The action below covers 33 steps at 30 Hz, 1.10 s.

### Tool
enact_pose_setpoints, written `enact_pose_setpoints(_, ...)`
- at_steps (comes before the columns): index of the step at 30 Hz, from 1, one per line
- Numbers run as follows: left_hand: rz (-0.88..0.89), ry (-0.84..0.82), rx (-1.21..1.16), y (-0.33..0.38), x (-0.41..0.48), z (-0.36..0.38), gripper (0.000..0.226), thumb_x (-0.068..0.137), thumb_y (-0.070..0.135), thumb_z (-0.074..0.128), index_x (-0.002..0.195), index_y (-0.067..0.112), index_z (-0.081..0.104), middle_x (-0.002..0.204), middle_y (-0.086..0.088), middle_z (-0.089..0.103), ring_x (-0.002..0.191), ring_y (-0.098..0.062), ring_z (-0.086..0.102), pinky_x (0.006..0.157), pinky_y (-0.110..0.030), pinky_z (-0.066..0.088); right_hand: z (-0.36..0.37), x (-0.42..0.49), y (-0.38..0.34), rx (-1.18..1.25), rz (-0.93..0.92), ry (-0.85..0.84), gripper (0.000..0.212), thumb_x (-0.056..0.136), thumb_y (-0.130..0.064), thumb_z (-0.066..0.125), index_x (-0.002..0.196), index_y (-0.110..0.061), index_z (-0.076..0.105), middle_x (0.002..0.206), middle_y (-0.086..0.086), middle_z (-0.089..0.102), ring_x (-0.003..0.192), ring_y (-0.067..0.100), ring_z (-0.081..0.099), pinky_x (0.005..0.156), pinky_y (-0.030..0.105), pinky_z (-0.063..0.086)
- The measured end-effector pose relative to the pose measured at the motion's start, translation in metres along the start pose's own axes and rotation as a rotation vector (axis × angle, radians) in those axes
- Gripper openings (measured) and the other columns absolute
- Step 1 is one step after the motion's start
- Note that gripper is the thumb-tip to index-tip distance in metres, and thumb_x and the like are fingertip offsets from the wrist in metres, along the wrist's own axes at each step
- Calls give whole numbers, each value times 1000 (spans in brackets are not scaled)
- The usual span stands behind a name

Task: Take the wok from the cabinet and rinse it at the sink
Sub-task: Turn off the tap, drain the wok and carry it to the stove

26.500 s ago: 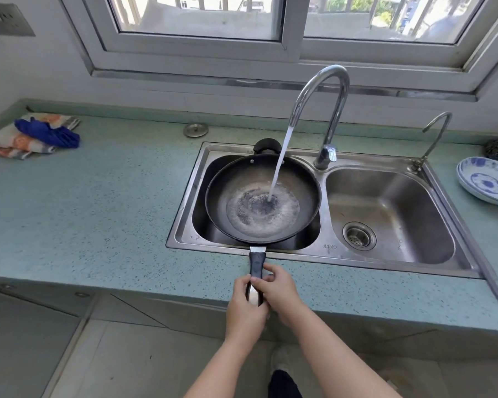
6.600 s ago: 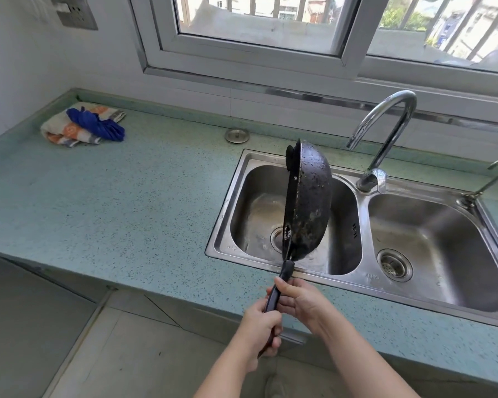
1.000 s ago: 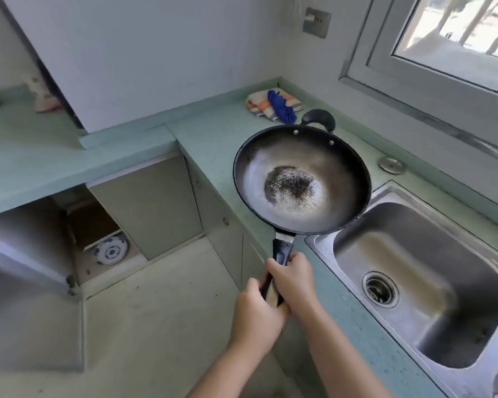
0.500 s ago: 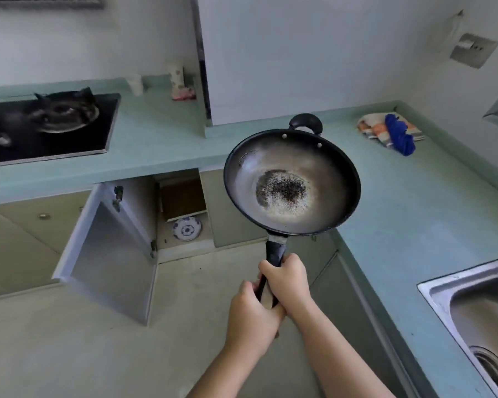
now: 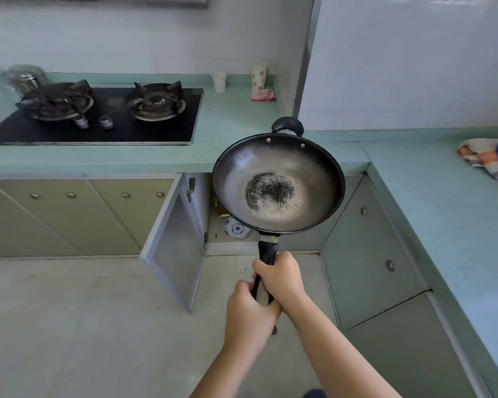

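Now, left hand (image 5: pixel 249 314) and right hand (image 5: pixel 281 278) tight round the wok (image 5: pixel 278 182) handle, nearer the open cabinet (image 5: pixel 179 248) than before.

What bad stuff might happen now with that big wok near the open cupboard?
1. The left hand and right hand grip only the long handle, so the bowl of the wok hangs far out over the floor; it might tip or slip.
2. The open cabinet door juts out; the wok might bump it.
3. A blue-and-white dish sits inside the cabinet; a wok pushed in carelessly might chip it.
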<state>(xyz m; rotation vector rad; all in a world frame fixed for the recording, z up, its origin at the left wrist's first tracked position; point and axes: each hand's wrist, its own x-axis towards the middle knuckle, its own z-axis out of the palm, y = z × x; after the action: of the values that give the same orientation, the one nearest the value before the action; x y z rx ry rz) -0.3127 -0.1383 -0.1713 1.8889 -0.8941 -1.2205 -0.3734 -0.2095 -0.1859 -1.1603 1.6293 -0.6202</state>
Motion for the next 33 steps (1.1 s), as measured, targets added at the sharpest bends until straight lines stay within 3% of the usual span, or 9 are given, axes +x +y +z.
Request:
enact_pose_setpoints(3,-17,33,-29,2,16,-13,22,76,24,69,80,14,49,66,-7,62,29,-9,51,29,-15,30,17,14,-14,-25,-21,-31,15,70,-14,59,66,-5,48,76,17,71,55,19,53,49,24,40)
enact_pose_setpoints(8,-60,72,-67,15,50,-22,20,76,21,67,83,13,50,67,-11,63,27,-6,48,28,-15,30,36,52,-31,-88,-66,-85,21,67,-18,59,71,2,54,83,23,71,58,22,54,51,27,40)
enact_pose_setpoints(13,-85,142,-111,41,101,-13,17,75,18,67,82,13,51,65,-5,61,36,-13,55,30,-18,33,36,108,-56,-128,-111,-135,24,69,-19,60,73,4,55,75,17,69,57,22,53,50,26,39)
enact_pose_setpoints(17,-89,192,-143,71,150,7,16,75,16,66,82,13,52,63,-4,59,38,-15,57,32,-19,35,23,163,-82,-147,-164,-189,22,70,-14,60,65,6,53,58,12,57,48,18,44,40,21,33)
enact_pose_setpoints(19,-92,215,-156,92,177,19,17,75,15,67,85,11,53,62,-4,59,37,-14,56,32,-19,34,13,194,-98,-159,-192,-211,25,71,-11,61,56,-2,43,50,5,43,43,15,35,34,15,26)
enact_pose_setpoints(22,-103,253,-169,125,214,39,15,76,15,67,83,13,53,63,-4,60,36,-13,57,31,-18,35,-2,241,-120,-199,-198,-229,37,73,-17,63,58,-14,30,53,1,37,47,13,34,42,21,26)
enact_pose_setpoints(28,-83,289,-243,180,283,71,19,79,10,63,73,18,47,62,-5,57,40,-18,53,29,-16,32,-25,327,-157,-246,-189,-303,23,74,-16,61,72,-8,40,57,1,41,49,13,38,44,23,27)
enact_pose_setpoints(30,-80,306,-243,192,301,77,18,78,11,64,74,16,47,65,-6,59,41,-19,54,30,-17,33,-28,348,-165,-244,-188,-310,21,72,-16,61,71,-4,44,60,7,51,50,16,42,45,24,31)
enact_pose_setpoints(33,-93,323,-265,207,333,87,18,78,13,65,75,12,47,62,-8,59,39,-18,53,32,-20,36,-28,384,-176,-219,-165,-339,27,66,-18,59,79,5,55,82,24,69,60,24,56,53,28,42)
